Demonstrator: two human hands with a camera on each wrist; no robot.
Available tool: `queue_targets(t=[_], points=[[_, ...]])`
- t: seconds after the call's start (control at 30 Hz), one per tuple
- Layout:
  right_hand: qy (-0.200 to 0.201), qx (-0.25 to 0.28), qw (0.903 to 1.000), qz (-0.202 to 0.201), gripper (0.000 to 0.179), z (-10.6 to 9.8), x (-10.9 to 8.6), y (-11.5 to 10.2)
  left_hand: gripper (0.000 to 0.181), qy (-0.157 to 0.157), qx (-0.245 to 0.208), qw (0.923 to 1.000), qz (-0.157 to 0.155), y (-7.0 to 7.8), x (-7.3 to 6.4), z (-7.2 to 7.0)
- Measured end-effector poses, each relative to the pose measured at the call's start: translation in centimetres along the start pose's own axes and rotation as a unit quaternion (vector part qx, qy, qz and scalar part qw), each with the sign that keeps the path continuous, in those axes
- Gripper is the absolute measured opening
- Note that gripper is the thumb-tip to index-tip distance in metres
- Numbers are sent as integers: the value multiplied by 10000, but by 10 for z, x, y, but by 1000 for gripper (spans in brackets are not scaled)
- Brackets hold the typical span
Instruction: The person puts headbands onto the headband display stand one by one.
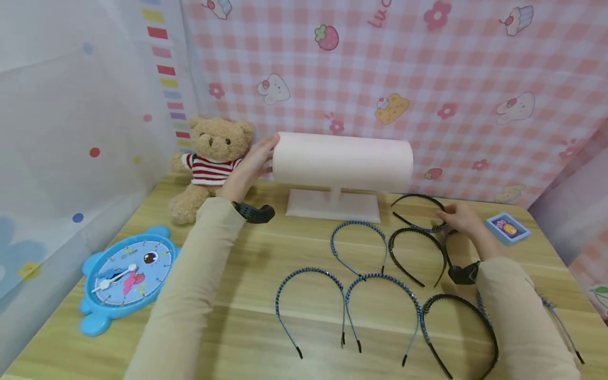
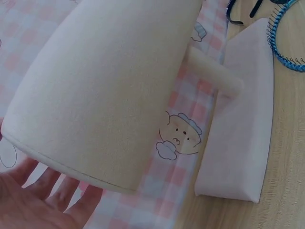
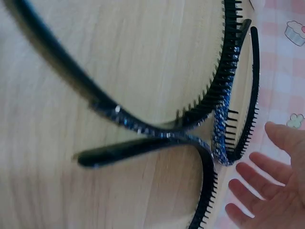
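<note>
A pale cylindrical headband display stand (image 1: 342, 161) stands on its flat base at the back of the table. My left hand (image 1: 252, 163) is at its left end; in the left wrist view the extended fingers (image 2: 52, 188) lie against the end rim. At the back right my right hand (image 1: 463, 224) reaches beside a black toothed headband (image 1: 418, 196). The right wrist view shows that hand's fingers spread, just short of a glittery headband (image 3: 221, 129) with dark teeth. Another black headband (image 1: 415, 230) lies just in front of it.
Blue headbands (image 1: 358, 222) and a black one (image 1: 451, 296) lie across the middle and front right, some under the right forearm. A teddy bear (image 1: 218, 142) sits left of the stand. A blue clock (image 1: 166, 240) lies front left, a small blue frame (image 1: 520, 238) right.
</note>
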State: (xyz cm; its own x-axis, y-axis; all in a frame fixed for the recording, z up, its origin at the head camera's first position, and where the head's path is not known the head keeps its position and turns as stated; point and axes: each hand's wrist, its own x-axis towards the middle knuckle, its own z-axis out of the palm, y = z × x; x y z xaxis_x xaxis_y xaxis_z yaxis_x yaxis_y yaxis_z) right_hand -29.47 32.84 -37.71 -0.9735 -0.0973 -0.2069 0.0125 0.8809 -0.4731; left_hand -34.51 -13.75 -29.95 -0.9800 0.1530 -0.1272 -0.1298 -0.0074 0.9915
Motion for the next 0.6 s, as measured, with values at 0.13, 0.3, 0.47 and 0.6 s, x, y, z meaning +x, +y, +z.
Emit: queue_targets(t=[0.13,0.3,0.47,0.6], points=[[130,-16,9997,220,60,5,5,-6,60,68,-47,9999,-56,0,-2,-3],[357,25,9967,723,61,7,6,-6,60,181,-11,9997,-185,2,-2,0],[639,-720,9904,994,36,9,5,0,59,95,-79,9998,-180,3,-3,4],[813,-822,9885,971,29,9,10,-1,58,153,-145,9995,-224,1,-3,2]])
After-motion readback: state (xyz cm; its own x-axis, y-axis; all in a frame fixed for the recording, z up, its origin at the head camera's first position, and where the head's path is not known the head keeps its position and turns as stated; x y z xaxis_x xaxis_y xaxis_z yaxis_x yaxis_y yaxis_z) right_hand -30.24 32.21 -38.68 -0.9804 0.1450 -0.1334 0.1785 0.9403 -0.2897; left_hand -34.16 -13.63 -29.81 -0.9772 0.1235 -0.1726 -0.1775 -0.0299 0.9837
